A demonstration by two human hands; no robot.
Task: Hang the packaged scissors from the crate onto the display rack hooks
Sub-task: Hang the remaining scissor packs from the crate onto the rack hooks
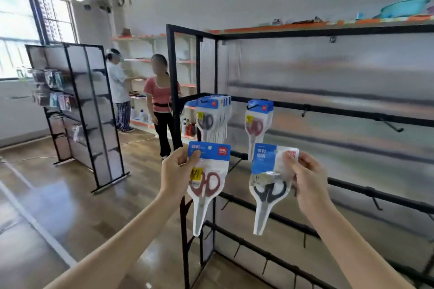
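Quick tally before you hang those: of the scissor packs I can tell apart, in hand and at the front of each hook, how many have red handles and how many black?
Red handles: 2, the pack in the left hand and the lone pack on the second hook.
Black handles: 2, the pack in the right hand and the front pack on the first hook.
Total: 4. Packs stacked behind that front one cannot be counted.

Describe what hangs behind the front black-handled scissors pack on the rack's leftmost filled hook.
Behind that front black-handled scissors pack, several more blue-topped packs show as stacked edges; their contents are covered.
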